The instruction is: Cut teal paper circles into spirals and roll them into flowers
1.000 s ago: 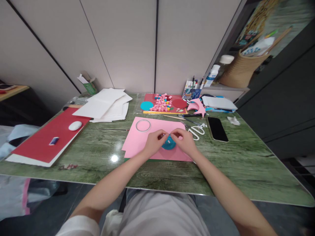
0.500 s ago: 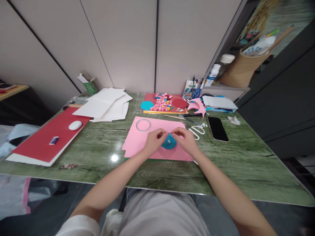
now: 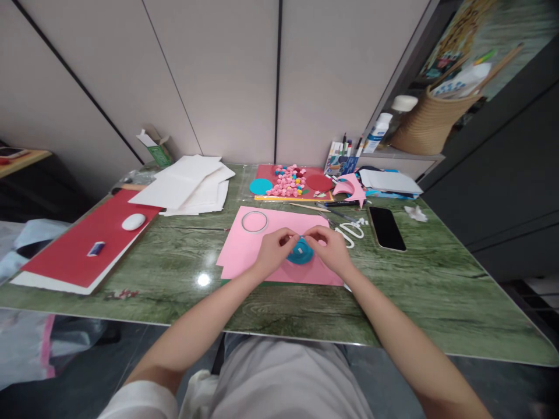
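Both hands meet over pink paper sheets (image 3: 244,256) near the table's middle. My left hand (image 3: 275,250) pinches the top edge of a round blue paper piece (image 3: 300,252) with thumb and forefinger. From the other side, my right hand (image 3: 329,249) pinches the same edge, its fingertips almost touching the left ones. Curved lines run round the blue piece, and a small pale spot shows near its middle. A thin silver ring (image 3: 254,221) lies on the pink sheets to the left. White-handled scissors (image 3: 353,233) rest just right of my right hand.
Behind the pink sheets, many small pink rolled pieces (image 3: 288,181) lie on a red sheet beside a flat blue circle (image 3: 261,187). A phone (image 3: 386,228) is at right. White papers (image 3: 183,183) and a red sheet (image 3: 91,238) with a white oval object (image 3: 133,222) occupy the left.
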A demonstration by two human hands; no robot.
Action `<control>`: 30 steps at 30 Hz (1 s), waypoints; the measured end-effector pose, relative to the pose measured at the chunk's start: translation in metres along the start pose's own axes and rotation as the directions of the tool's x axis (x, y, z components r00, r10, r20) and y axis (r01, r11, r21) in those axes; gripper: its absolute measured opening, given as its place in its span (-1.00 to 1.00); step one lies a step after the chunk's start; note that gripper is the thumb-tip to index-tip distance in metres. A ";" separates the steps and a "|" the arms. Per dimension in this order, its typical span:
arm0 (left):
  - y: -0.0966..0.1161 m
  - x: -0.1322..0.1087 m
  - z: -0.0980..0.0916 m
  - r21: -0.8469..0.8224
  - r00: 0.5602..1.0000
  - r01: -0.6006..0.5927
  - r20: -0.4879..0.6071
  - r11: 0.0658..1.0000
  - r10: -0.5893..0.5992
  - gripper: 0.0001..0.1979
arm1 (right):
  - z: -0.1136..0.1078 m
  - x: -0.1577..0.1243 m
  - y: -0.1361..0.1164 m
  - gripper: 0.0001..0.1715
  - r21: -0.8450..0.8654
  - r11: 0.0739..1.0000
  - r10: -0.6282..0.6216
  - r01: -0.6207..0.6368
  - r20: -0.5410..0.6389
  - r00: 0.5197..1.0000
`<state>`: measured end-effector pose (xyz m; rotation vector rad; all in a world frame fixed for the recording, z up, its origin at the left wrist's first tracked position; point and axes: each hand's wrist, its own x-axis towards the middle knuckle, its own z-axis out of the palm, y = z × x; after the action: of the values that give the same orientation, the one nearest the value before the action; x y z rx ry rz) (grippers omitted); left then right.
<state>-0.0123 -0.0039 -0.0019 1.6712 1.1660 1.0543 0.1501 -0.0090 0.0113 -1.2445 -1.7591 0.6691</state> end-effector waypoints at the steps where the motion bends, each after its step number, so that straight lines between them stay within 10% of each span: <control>1: 0.000 0.000 0.000 0.002 1.000 -0.001 0.001 1.000 0.001 -0.71 | 0.000 0.000 0.000 -0.90 0.001 1.000 0.000 0.000 -0.001 1.000; 30: 0.000 -0.001 -0.001 0.014 1.000 -0.022 0.008 1.000 0.022 -0.71 | 0.001 0.000 0.000 -0.93 -0.003 1.000 0.001 -0.001 0.010 1.000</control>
<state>-0.0130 -0.0047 -0.0018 1.7016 1.1552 1.0542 0.1492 -0.0093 0.0110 -1.2465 -1.7680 0.6744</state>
